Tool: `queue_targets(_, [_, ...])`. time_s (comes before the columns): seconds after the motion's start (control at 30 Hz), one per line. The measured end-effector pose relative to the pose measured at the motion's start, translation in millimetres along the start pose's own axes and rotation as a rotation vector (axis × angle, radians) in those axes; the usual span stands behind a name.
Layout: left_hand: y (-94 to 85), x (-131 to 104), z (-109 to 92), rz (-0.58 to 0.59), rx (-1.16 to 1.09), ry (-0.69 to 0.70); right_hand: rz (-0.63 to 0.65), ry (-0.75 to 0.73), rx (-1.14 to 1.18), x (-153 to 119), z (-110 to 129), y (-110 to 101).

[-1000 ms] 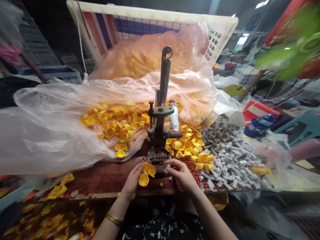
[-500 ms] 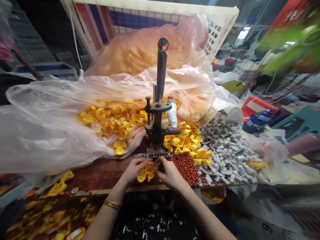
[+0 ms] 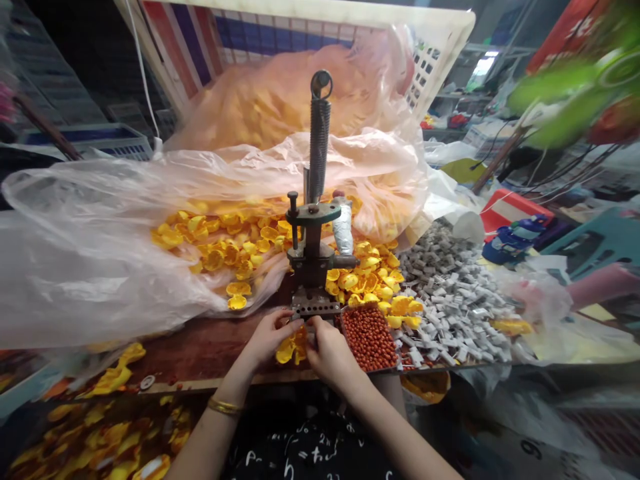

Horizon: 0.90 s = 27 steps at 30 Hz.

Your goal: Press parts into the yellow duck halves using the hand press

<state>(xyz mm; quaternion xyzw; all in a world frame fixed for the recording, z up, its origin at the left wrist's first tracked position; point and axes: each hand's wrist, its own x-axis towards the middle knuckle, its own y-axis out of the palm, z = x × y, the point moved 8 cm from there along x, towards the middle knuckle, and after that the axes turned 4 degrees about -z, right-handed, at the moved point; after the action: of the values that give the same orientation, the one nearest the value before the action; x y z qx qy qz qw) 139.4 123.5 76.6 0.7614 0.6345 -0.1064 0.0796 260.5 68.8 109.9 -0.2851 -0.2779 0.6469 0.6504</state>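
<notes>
A dark metal hand press [image 3: 311, 257] with a tall spring stands upright at the centre. Just in front of its perforated metal block [image 3: 317, 307], my left hand [image 3: 270, 335] is closed, fingertips pinched at the block's left part. My right hand [image 3: 327, 347] is closed too, close beside it, with thumb and fingers together under the block. What either hand grips is too small or hidden to make out. Yellow plastic shells [image 3: 291, 348] lie between and below the hands, partly covered by them. A tray of red-brown beads [image 3: 369, 337] sits right beside my right hand.
Yellow shells [image 3: 227, 250] spill from a large clear plastic bag [image 3: 100, 247] behind and left. Grey-white small parts [image 3: 457, 300] are heaped at the right. More yellow pieces [image 3: 100, 440] lie below the table edge at left. A green fan [image 3: 565, 93] is at upper right.
My right hand has moved slightly left and its fingers have closed in, nearer my left hand. More of the yellow shells is covered. The view has shifted slightly.
</notes>
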Motion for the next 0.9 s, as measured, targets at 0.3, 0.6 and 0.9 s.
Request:
queue_targets(0.3, [-21.5,-24.2,7.0,-0.326,-0.089,0.177,-0.072,0.105,0.654,8.7,-31.2,5.1])
queue_targets(0.6, [-1.6,-39.4,21.6,-0.292,-0.011,0.353,-0.248,0.121,0.128,16.5,-72.7,-27.1])
queue_targets(0.9, [-8.3,-22.3,33.2,-0.291,-0.563,-0.040,-0.304,0.099,-0.089,21.6,-85.2,-55.5])
